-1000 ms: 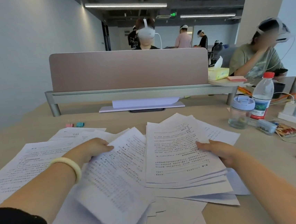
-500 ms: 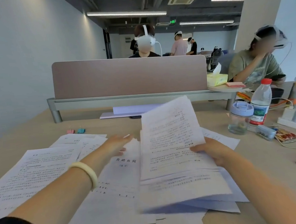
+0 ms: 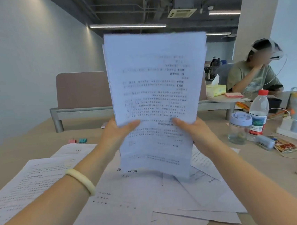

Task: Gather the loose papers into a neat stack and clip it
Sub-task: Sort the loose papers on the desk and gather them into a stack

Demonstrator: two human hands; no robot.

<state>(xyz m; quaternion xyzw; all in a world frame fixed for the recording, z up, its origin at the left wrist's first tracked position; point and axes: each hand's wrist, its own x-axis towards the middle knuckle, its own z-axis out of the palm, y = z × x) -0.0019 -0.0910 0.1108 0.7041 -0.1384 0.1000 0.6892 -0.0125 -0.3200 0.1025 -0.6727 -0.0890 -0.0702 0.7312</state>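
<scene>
The sheaf (image 3: pixel 156 86) is pinched upright by left grip (image 3: pixel 118 133) and right grip (image 3: pixel 197 133); squaring seems intended. Loose papers (image 3: pixel 134 200) are left beneath

Both hands, left (image 3: pixel 116 133) and right (image 3: pixel 197 131), hold a paper stack (image 3: pixel 156 86) upright above loose sheets (image 3: pixel 134 195).

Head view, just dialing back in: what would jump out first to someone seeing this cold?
The sheaf of papers held upright mid-frame dominates, gripped at its lower sides by the left hand and right hand. Beneath it, loose sheets lie spread across the table, not yet gathered. Two small binder clips, pink and teal, sit untouched farther back on the left.
</scene>
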